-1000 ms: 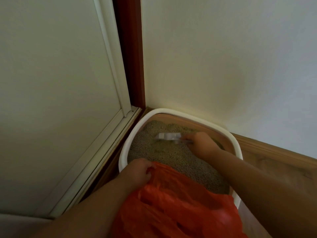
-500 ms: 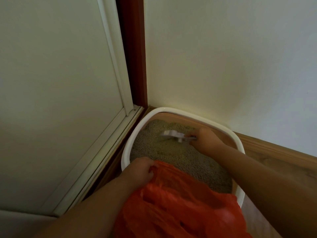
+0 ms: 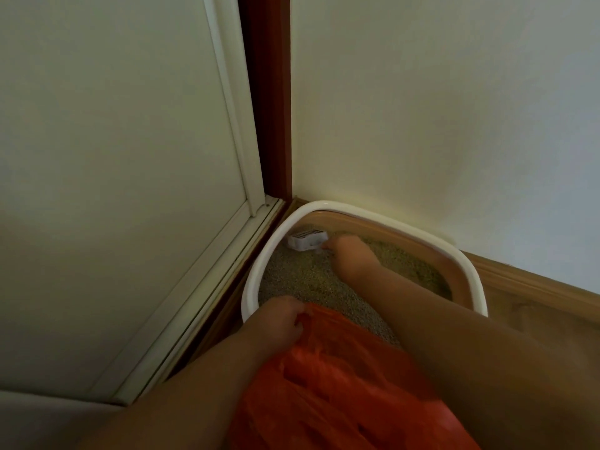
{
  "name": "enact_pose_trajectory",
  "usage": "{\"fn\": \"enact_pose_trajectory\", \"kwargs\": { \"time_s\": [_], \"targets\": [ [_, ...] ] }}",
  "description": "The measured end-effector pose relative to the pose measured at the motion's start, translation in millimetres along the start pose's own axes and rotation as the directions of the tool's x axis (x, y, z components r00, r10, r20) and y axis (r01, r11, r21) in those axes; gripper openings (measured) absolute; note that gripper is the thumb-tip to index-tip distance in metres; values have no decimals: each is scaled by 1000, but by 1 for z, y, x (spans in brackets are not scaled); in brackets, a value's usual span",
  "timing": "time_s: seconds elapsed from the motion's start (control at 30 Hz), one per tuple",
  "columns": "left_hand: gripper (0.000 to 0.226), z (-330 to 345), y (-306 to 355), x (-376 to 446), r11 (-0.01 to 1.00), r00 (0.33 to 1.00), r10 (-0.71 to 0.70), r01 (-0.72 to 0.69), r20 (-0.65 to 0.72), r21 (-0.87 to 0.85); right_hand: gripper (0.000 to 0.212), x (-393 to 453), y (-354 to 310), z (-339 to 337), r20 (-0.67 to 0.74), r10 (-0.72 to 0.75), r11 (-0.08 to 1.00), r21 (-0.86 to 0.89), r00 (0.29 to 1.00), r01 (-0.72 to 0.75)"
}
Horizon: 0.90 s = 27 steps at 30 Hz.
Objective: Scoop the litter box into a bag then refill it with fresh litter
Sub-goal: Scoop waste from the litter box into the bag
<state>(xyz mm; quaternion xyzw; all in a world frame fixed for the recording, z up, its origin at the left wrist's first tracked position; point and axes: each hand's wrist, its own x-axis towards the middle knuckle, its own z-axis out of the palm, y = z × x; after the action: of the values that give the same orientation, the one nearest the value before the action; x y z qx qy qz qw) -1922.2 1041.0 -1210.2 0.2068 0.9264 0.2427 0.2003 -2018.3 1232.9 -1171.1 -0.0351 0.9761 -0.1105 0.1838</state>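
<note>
In the litter box (image 3: 467,267), a white scoop (image 3: 306,241) is gripped by the right hand (image 3: 352,256), while the orange bag (image 3: 341,384) is pinched by the left hand (image 3: 279,319).

We see a smooth white plastic scoop (image 3: 306,241) in our right hand (image 3: 352,254); under it the litter (image 3: 311,277) is matt and grainy. Our left hand (image 3: 279,319) grips a thin, crinkled, slightly glossy orange bag (image 3: 341,391). The litter box (image 3: 251,287) rim looks smooth plastic.
</note>
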Motion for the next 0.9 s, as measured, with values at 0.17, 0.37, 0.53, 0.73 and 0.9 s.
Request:
{"fn": "enact_pose_trajectory", "kwargs": {
  "time_s": [0.17, 0.37, 0.53, 0.73, 0.9],
  "targets": [
    [39, 0, 0, 0, 1000, 1000, 14, -14, -7, -8, 43, -41, 38, -2, 9, -86, 996, 21, 996, 85],
    [37, 0, 0, -2, 999, 999, 31, -32, -22, -3, 22, -91, 87, -32, -27, -40, 977, 209, 999, 45],
    [36, -2, 1, -5, 996, 995, 82, -84, -61, -34, 14, -108, 128, -53, 24, 238, 798, 565, 971, -210],
    [37, -6, 1, -16, 990, 991, 135, -135, -5, 27, 15, -109, 161, -69, 48, 287, 922, 256, 957, -289],
    [39, -11, -6, -21, 993, 993, 118, -117, -32, 25, 11, -92, 167, -67, 64, 261, 960, 89, 963, -266]
  ]
}}
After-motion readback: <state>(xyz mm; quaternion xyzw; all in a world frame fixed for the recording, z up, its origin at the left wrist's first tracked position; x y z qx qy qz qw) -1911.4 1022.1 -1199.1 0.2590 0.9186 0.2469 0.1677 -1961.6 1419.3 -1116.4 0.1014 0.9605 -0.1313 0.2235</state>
